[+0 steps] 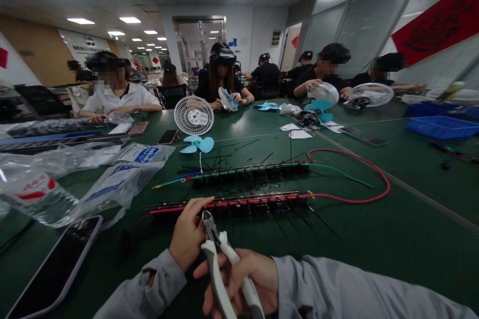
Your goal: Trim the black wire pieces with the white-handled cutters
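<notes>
Across the centre of the frame, on the green tabletop [374, 239], lie two long wire bundles: the far bundle [254, 173] and, just nearer me, the near bundle [262, 200]. I judge the near bundle light for its length, stiff along the tied run and limp at its loose ends; I would hold it by the tied middle. It looks dark, with a pink-red wire along it; the far one shows green and blue wires. Right of centre, a red cable [387, 179] loops between their ends, probably springy and smooth. At lower centre, the diagonal cutters [214, 233] should feel rigid and dense, best gripped by the white-and-grey handles, away from the metal head. My right hand [251, 273] wraps its fingers around those handles, which stand spread; whether the blades meet, I cannot tell. Left of them, my left hand [189, 234] stretches its index finger to the near bundle; whether the fingers pinch anything, I cannot tell. Smallest, thin black cable ties [325, 223] bristle from both bundles, likely springy and slick.
</notes>
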{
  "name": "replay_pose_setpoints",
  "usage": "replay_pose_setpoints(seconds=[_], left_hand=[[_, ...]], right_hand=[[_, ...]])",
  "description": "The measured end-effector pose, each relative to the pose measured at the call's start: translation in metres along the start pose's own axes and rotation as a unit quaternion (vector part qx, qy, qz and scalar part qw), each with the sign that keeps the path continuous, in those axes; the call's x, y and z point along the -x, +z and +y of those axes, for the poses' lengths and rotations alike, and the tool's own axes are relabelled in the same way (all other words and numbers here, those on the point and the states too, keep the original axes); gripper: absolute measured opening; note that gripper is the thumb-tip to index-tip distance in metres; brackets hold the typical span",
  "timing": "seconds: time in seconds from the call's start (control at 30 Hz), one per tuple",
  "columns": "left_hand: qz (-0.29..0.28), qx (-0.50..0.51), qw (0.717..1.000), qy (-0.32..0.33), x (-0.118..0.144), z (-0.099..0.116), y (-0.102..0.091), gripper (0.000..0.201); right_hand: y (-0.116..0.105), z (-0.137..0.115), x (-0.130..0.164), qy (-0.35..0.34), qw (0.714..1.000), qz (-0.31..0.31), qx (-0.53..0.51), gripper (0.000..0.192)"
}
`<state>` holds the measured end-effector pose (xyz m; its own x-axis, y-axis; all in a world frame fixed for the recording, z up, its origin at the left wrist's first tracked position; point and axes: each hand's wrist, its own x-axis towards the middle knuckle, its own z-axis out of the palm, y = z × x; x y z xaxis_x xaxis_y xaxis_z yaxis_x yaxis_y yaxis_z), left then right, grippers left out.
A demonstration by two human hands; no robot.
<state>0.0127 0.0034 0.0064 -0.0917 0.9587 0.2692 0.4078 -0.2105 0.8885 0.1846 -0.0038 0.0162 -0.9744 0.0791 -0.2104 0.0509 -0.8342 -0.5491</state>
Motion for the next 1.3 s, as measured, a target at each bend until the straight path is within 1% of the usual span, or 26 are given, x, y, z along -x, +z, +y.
replay_pose_setpoints(seconds=[0.07,0.17,0.33,0.43,0.5,0.6,0.8,0.9,0.97,1.07,1.13,1.3], left_hand=[[-0.012,-0.038,0.999,0.033,-0.001,-0.002,-0.001,0.029],[-0.015,-0.073,0.996,0.047,-0.002,-0.004,-0.001,0.027],[0.013,-0.105,0.992,0.074,-0.005,-0.007,0.003,0.022],[0.034,-0.129,0.987,0.086,-0.007,-0.006,0.004,0.017],[0.036,-0.137,0.986,0.091,-0.007,-0.004,0.005,0.016],[0.036,-0.143,0.986,0.082,-0.006,0.000,0.004,0.016],[0.070,-0.171,0.980,0.071,-0.006,0.004,0.005,0.015],[0.076,-0.164,0.981,0.067,-0.005,0.005,0.005,0.017],[0.080,-0.152,0.984,0.047,-0.003,0.004,0.005,0.019],[0.100,-0.134,0.986,0.021,-0.002,0.001,0.006,0.021],[0.110,-0.126,0.985,0.036,-0.002,-0.001,0.006,0.019],[0.112,-0.118,0.981,0.110,-0.003,-0.005,0.003,0.008]], right_hand=[[0.000,0.000,0.000,-0.001,1.000,-0.008,0.000,0.065],[0.001,0.000,0.001,-0.005,1.000,-0.018,0.003,0.064],[0.001,0.001,0.000,-0.009,1.000,-0.026,0.007,0.062],[-0.003,0.003,0.000,-0.005,0.999,-0.051,0.004,0.060],[-0.006,0.005,-0.001,0.004,0.997,-0.076,-0.004,0.060],[-0.009,0.007,-0.002,0.023,0.995,-0.094,-0.010,0.062],[-0.010,0.008,-0.004,0.021,0.996,-0.083,0.008,0.063],[-0.010,0.007,-0.004,0.017,0.997,-0.080,0.007,0.064],[-0.010,0.008,-0.004,0.014,0.997,-0.078,0.003,0.064],[-0.010,0.009,-0.004,0.012,0.996,-0.085,-0.004,0.064],[-0.010,0.009,-0.005,0.011,0.996,-0.091,-0.009,0.065],[-0.011,0.009,-0.005,0.010,0.996,-0.091,-0.008,0.065]])
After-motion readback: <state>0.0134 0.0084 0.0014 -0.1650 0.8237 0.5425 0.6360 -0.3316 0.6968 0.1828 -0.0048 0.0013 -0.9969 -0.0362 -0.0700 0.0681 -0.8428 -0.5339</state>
